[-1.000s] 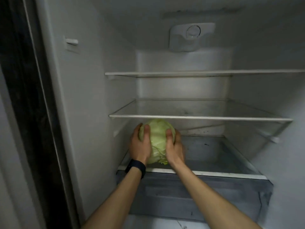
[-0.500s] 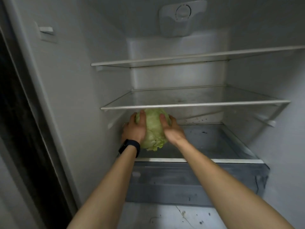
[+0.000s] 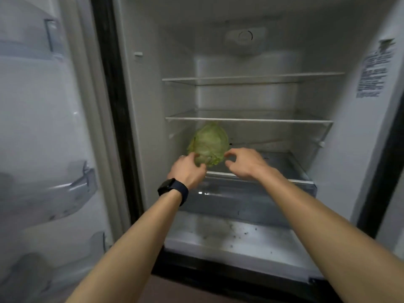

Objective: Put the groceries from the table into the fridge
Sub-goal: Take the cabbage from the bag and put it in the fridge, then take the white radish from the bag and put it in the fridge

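Observation:
A pale green cabbage point(image 3: 208, 145) sits on the lowest glass shelf point(image 3: 290, 171) of the open fridge, at the shelf's left side, just under the middle shelf point(image 3: 249, 120). My left hand point(image 3: 188, 169), with a dark watch on its wrist, is in front of the cabbage's lower left, fingers loosely curled; whether it touches the leaves I cannot tell. My right hand point(image 3: 242, 161) hovers just right of the cabbage, fingers loosely bent, a small gap from it and holding nothing.
The top shelf point(image 3: 251, 78) and the middle shelf are bare. A clear drawer point(image 3: 251, 202) lies below the lowest shelf. The open fridge door point(image 3: 50, 132) with its bins stands at the left. A label point(image 3: 371, 71) is on the right inner wall.
Both hands have let go of the cabbage and drawn back toward me. The cabbage now rests on the lowest shelf by itself. The view has pulled back from the fridge.

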